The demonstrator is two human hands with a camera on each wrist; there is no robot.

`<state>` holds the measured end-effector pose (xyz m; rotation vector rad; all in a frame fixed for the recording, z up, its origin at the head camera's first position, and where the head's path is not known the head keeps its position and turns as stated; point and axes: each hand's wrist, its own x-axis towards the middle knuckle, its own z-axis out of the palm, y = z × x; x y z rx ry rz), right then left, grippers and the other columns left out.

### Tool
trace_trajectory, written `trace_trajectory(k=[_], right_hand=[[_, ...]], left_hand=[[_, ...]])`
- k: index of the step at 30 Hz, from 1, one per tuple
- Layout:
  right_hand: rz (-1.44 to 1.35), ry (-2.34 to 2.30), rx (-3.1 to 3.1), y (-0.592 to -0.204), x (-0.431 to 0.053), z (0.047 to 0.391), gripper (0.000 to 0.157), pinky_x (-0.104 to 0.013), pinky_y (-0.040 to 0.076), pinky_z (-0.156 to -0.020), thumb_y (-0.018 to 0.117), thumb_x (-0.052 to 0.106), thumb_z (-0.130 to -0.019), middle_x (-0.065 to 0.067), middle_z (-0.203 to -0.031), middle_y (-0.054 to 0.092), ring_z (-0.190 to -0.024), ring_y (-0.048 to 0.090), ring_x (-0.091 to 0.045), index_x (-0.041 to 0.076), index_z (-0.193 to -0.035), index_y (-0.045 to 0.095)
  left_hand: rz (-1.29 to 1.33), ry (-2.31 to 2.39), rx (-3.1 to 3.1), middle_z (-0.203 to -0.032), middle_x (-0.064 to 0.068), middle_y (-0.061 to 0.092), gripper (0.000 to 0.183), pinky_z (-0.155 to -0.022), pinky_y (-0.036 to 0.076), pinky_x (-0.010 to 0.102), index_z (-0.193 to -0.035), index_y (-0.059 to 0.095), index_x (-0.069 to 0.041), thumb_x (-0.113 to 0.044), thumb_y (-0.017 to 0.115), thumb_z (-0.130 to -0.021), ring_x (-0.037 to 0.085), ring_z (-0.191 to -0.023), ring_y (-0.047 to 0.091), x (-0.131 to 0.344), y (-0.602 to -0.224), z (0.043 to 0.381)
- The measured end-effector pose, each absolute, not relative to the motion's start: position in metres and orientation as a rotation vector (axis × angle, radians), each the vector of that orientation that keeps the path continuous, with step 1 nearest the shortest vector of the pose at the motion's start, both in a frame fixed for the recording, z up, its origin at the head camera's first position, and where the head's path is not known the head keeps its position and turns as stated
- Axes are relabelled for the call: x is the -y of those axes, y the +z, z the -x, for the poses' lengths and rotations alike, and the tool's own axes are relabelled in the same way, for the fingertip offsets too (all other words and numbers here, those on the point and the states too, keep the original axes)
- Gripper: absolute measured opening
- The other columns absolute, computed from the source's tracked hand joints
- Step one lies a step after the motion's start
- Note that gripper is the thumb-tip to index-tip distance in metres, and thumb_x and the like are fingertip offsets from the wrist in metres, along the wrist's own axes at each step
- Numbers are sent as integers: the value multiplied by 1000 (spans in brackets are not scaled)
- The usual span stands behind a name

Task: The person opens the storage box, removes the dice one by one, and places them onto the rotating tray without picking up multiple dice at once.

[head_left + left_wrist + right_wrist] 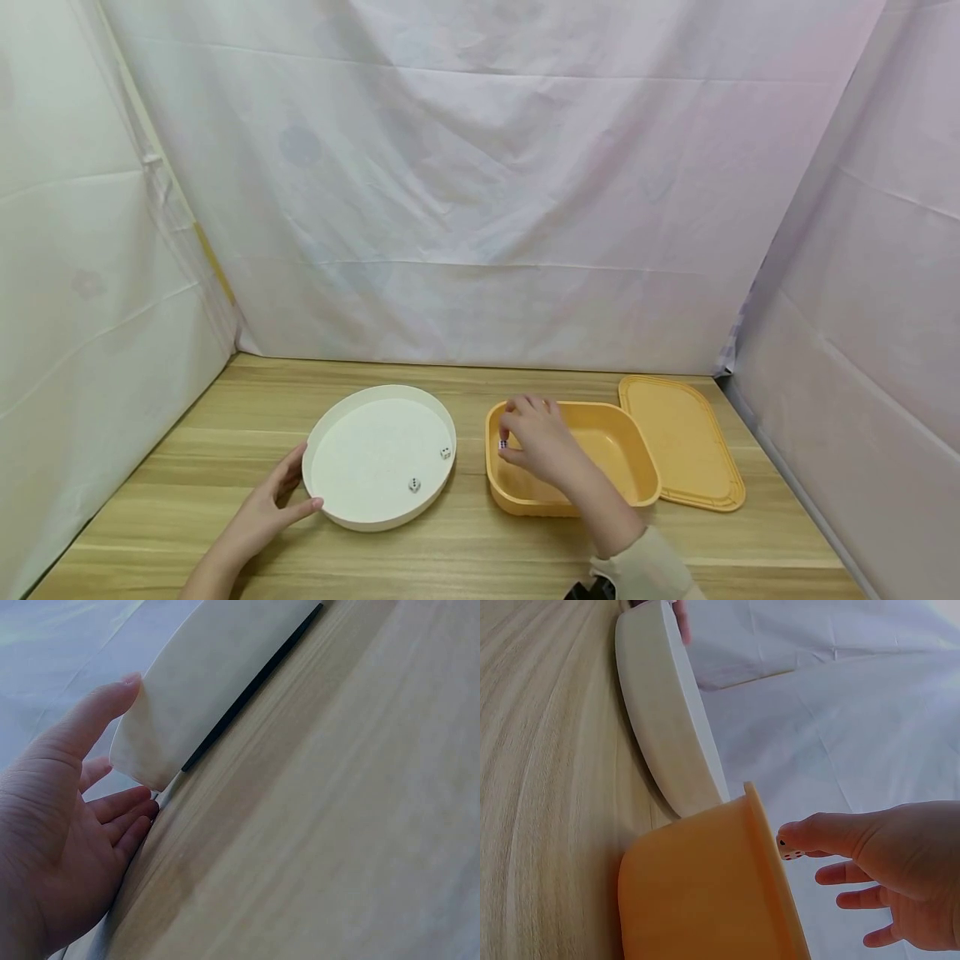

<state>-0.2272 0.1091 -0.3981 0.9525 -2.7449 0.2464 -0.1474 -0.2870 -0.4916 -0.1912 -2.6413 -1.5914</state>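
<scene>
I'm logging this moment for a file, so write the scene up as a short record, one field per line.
Left hand: touches the outer side of the white tray
Right hand: pinches a die over the yellow box
Dice in tray: two, a near die and a far die, apart from each other
Box: open, to the right of the tray, with a gap between them
Lid: yellow, off the box, lying to its right
Surface: wood-patterned table

Three dice (414, 484), two hands (542, 439), one tray (367, 458), one box (603, 450), one lid (682, 437)
</scene>
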Motion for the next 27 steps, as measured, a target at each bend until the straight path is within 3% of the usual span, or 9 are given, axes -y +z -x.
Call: trace_trajectory(k=[19, 27], right_hand=[[-1022, 216, 2727, -399, -78, 225, 19, -53, 28, -94, 72, 37, -75, 2, -108, 50, -109, 40, -24, 27, -75, 56], [-1050, 237, 2712, -404, -68, 224, 19, -48, 30, -92, 72, 36, -74, 4, -108, 49, -108, 39, -21, 27, -74, 55]], left_hand=[[190, -1575, 2647, -138, 22, 31, 87, -88, 25, 2, -143, 17, -7, -26, 71, -77, 34, -124, 31, 288, -493, 150], [185, -1576, 2647, -138, 22, 32, 88, -88, 25, 2, -143, 18, -7, -27, 72, -77, 33, -124, 32, 286, -492, 151]])
